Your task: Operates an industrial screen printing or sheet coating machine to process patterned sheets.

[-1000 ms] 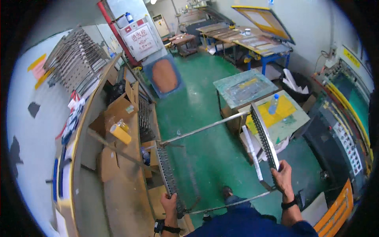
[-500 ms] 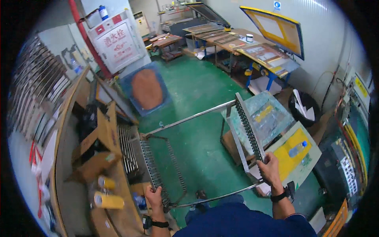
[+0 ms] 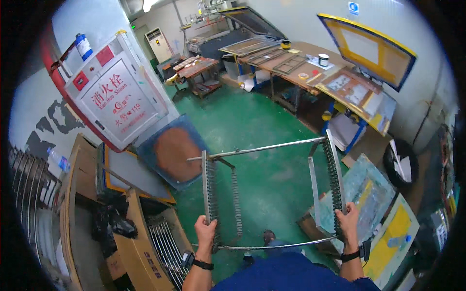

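A metal rack frame [image 3: 276, 146] is held up in front of me, with toothed side rails joined by thin round bars. My left hand [image 3: 205, 232] is closed on the near end of its left rail. Around the near end of the right rail, my right hand [image 3: 348, 222] is closed too. Green floor shows through the open middle of the frame. Each wrist has a dark band with a small box on it.
At the left stand a cardboard box [image 3: 138, 252] and a bundle of metal rods [image 3: 170, 247]. A white hydrant cabinet [image 3: 121, 97] is beyond. Stained boards [image 3: 388, 242] and a black bin [image 3: 400, 165] are at right. A long worktable [image 3: 291, 82] runs along the far wall.
My view has swung left and moved forward. Both hands still grip the rack frame, which is carried along and now sits more level, farther from the left-hand shelving.
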